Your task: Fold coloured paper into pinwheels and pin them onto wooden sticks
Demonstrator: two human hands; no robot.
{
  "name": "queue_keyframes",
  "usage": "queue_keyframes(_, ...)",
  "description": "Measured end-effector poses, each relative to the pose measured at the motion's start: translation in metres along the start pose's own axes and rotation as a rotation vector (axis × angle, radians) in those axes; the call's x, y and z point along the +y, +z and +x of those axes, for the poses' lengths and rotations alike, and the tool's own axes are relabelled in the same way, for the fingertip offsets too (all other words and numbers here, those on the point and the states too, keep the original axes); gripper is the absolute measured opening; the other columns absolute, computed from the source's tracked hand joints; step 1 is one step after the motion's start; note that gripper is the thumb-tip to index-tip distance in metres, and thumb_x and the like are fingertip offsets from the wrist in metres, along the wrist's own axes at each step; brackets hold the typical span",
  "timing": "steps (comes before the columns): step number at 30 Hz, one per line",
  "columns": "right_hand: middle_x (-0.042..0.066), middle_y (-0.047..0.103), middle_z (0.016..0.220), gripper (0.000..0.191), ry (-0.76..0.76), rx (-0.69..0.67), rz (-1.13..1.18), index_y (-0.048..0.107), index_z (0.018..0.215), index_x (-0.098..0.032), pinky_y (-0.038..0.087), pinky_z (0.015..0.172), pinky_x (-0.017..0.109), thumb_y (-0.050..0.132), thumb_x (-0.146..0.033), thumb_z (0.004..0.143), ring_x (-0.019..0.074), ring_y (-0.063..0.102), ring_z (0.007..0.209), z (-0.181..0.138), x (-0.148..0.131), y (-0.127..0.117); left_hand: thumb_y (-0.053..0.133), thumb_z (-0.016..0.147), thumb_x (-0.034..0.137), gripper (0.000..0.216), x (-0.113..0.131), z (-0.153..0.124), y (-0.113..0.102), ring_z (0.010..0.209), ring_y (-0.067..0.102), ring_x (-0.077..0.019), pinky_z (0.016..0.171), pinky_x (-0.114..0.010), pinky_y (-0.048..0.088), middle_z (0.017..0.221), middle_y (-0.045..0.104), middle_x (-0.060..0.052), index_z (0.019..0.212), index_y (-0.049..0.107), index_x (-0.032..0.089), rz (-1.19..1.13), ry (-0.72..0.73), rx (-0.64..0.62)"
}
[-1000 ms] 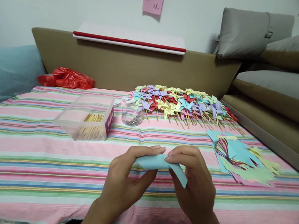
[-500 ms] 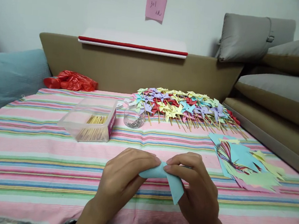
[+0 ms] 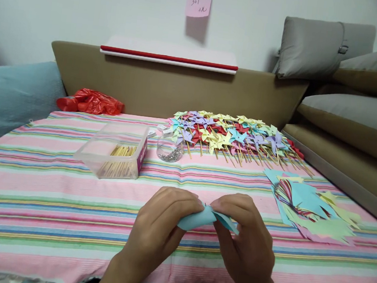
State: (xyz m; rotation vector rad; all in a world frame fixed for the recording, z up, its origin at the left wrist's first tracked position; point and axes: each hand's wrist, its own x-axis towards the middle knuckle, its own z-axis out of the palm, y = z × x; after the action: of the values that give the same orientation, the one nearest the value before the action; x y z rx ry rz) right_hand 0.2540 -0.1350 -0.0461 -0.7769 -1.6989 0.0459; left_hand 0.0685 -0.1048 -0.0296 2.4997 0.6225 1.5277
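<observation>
A light-blue paper pinwheel (image 3: pixel 197 219), partly folded, is held up between my two hands near the front of the striped cloth. My left hand (image 3: pixel 162 222) is closed on its left part, fingertips at the top middle. My right hand (image 3: pixel 248 239) pinches it from the right, with a curved blue flap jutting out beside the thumb. The fingertips of both hands nearly meet over the paper's centre and hide it. Beyond the hands stand a clear plastic box (image 3: pixel 95 151) of wooden sticks (image 3: pixel 121 163) and a round clear tub (image 3: pixel 171 145) of small metal pieces.
Many finished pinwheels on sticks (image 3: pixel 223 138) lie heaped at the back right. Cut paper sheets (image 3: pixel 315 219) in several colours are stacked to the right. A red plastic bag (image 3: pixel 92 102) lies back left. Grey cushions (image 3: pixel 355 115) rise along the right side.
The blue flap that hung down by my right hand has been folded up and inward. My right fingers have closed nearer the centre, and my left hand has shifted slightly right.
</observation>
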Motion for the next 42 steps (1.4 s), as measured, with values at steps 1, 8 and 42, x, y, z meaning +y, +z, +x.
queue_keyframes(1,0.004,0.065,0.101,0.038,0.026,-0.012,0.017,0.06,0.116,-0.022,0.048,0.083,0.038,0.056,0.003,0.088,0.0196,0.061,0.098,0.001,0.001,0.0,0.057,0.089,0.0,0.029,-0.001,-0.001,0.0,0.101,0.067,-0.0159,0.092,-0.028,0.052,0.103,0.072,-0.006,0.111,0.064,0.017,0.007,-0.002,-0.011)
queue_keyframes(8,-0.001,0.069,0.094,0.012,0.235,-0.16,0.119,0.066,0.1,-0.025,0.049,0.08,0.03,0.063,-0.014,0.095,0.0158,0.063,0.091,0.008,0.012,0.001,0.056,0.091,0.003,0.028,-0.013,-0.001,-0.007,0.096,0.065,-0.0165,0.086,-0.03,0.051,0.102,0.071,-0.004,0.113,0.06,0.02,0.055,-0.06,-0.144)
queue_keyframes(42,0.001,0.075,0.088,0.033,1.193,0.351,0.475,0.073,0.098,-0.023,0.058,0.061,0.023,0.082,-0.046,0.077,0.0188,0.069,0.078,0.035,0.092,-0.002,0.063,0.096,0.037,0.029,-0.239,0.041,-0.115,0.093,0.068,-0.0202,0.081,-0.039,0.059,0.111,0.069,-0.008,0.115,0.065,0.015,0.72,-1.525,-1.081)
